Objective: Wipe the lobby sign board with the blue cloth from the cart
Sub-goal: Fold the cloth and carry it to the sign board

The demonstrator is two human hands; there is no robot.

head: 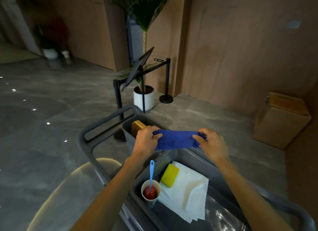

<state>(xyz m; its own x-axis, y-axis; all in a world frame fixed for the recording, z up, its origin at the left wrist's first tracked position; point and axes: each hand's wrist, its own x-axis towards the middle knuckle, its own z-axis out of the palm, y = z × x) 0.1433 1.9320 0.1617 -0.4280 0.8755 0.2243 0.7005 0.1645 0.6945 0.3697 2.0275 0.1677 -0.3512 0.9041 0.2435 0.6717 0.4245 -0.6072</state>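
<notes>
The blue cloth (177, 139) is stretched between both hands above the grey cart (96, 138). My left hand (146, 138) pinches its left end and my right hand (210, 144) pinches its right end. The lobby sign board (137, 69) is a dark tilted panel on a black stand, a short way beyond the cart's far end, seen edge-on from behind.
The cart tray holds a yellow sponge (170, 175), white cloths (189, 191) and a paper cup (151, 193) with a blue-handled brush. A white plant pot (144, 98), a black barrier post (166, 93) and a cardboard box (282, 120) stand nearby.
</notes>
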